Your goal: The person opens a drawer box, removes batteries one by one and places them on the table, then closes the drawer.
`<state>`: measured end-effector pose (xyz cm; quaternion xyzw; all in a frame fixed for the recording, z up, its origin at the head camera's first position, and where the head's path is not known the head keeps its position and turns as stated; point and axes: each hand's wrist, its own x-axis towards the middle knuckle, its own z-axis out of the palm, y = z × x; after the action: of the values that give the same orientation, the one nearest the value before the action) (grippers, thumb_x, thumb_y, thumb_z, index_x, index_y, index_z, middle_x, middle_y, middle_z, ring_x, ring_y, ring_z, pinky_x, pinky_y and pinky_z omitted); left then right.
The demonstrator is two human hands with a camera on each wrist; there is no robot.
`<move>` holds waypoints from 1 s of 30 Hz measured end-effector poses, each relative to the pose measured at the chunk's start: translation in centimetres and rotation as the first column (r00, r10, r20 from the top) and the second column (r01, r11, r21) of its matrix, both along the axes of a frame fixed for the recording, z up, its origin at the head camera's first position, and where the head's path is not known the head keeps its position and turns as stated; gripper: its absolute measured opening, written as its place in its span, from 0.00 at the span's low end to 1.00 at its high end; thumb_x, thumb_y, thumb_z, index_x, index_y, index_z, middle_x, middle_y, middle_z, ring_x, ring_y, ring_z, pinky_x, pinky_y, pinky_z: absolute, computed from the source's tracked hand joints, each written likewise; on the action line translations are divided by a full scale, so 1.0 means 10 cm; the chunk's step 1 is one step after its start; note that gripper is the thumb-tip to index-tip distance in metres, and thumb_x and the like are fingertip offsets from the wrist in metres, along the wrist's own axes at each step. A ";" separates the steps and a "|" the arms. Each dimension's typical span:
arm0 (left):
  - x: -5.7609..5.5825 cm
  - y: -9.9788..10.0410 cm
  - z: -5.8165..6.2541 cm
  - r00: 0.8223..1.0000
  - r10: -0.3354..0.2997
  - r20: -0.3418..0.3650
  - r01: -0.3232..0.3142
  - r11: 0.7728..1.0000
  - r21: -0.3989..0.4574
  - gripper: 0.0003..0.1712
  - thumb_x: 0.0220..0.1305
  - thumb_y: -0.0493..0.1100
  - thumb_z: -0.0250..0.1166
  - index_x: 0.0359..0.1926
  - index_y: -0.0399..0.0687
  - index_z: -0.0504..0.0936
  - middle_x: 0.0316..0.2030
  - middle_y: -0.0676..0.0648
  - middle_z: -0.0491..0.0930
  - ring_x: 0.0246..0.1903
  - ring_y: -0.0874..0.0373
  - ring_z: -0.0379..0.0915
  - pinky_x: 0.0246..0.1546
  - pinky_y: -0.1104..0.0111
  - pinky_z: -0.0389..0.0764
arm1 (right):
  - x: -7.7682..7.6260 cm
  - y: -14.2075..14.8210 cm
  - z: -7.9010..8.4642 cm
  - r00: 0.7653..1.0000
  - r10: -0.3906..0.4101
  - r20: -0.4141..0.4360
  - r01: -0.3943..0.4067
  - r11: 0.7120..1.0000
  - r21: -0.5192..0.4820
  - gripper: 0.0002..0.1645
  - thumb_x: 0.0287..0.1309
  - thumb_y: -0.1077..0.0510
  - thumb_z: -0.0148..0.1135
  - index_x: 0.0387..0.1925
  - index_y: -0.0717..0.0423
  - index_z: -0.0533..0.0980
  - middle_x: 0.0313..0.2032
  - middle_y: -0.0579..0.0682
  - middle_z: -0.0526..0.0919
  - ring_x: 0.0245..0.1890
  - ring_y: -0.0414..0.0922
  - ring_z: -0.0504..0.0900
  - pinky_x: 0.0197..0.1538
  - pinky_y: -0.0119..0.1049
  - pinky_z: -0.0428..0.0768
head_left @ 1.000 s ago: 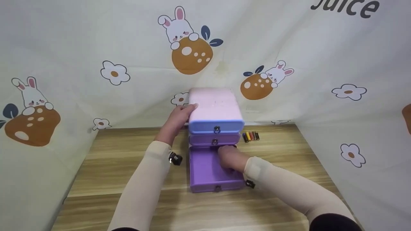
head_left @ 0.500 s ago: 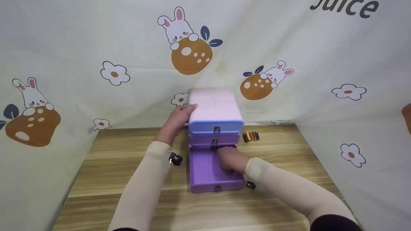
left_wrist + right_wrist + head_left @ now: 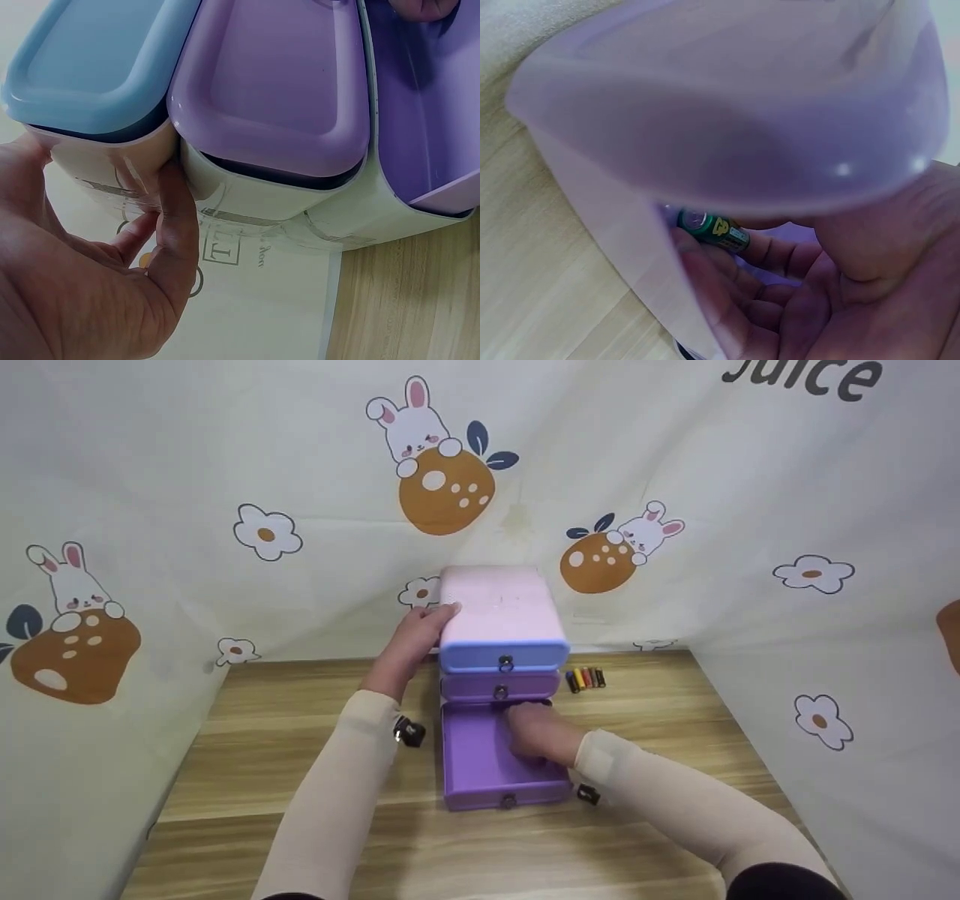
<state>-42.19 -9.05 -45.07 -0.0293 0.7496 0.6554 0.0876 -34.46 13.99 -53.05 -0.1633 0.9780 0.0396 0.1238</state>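
Note:
A small drawer cabinet (image 3: 499, 604) with a pink top stands against the back cloth. Its blue top drawer (image 3: 472, 658) and purple middle drawer (image 3: 469, 688) are pushed in; the purple bottom drawer (image 3: 476, 750) is pulled out. My left hand (image 3: 411, 643) grips the cabinet's upper left side, thumb on top, fingers along the side wall. My right hand (image 3: 544, 733) reaches into the back right of the bottom drawer. In the right wrist view, its curled fingers hold a green battery (image 3: 714, 230), partly hidden by the drawer's wall.
Several batteries (image 3: 586, 679) lie in a row on the wooden table (image 3: 300, 772), right of the cabinet. White cloth with rabbit prints hangs behind and at both sides. A small black camera (image 3: 409, 731) sits at the left wrist, another black camera (image 3: 589, 794) at the right.
My right wrist has shifted very slightly to the right, with the hand still inside the bottom drawer. My left hand keeps its place on the cabinet.

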 end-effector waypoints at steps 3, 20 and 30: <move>0.01 0.00 0.01 1.000 0.003 -0.006 -0.003 1.000 -0.011 0.48 0.75 0.69 0.64 0.75 0.35 0.68 0.62 0.37 0.78 0.60 0.46 0.78 0.65 0.52 0.80 | 0.00 0.01 0.01 1.000 0.012 -0.012 -0.012 1.000 -0.023 0.09 0.57 0.66 0.64 0.27 0.51 0.74 0.24 0.53 0.79 0.25 0.51 0.81 0.28 0.45 0.84; 0.00 0.00 -0.02 1.000 0.006 -0.019 -0.007 1.000 -0.012 0.49 0.74 0.69 0.65 0.75 0.34 0.68 0.62 0.36 0.79 0.59 0.46 0.78 0.63 0.53 0.80 | 0.02 0.04 0.07 0.999 0.038 0.022 -0.036 0.996 -0.083 0.08 0.57 0.64 0.66 0.25 0.51 0.77 0.23 0.50 0.78 0.24 0.48 0.79 0.30 0.46 0.83; -0.02 0.01 -0.02 1.000 0.005 -0.015 -0.005 0.999 -0.039 0.49 0.75 0.70 0.64 0.75 0.34 0.68 0.61 0.37 0.78 0.59 0.47 0.77 0.63 0.54 0.80 | 0.06 0.14 0.11 0.991 0.107 0.078 -0.083 0.963 -0.256 0.15 0.57 0.64 0.69 0.24 0.46 0.72 0.22 0.45 0.76 0.24 0.44 0.76 0.29 0.40 0.79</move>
<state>-42.36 -8.95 -45.22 -0.0279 0.7628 0.6412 0.0796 -33.85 15.43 -51.98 -0.2261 0.9594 -0.0869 0.1444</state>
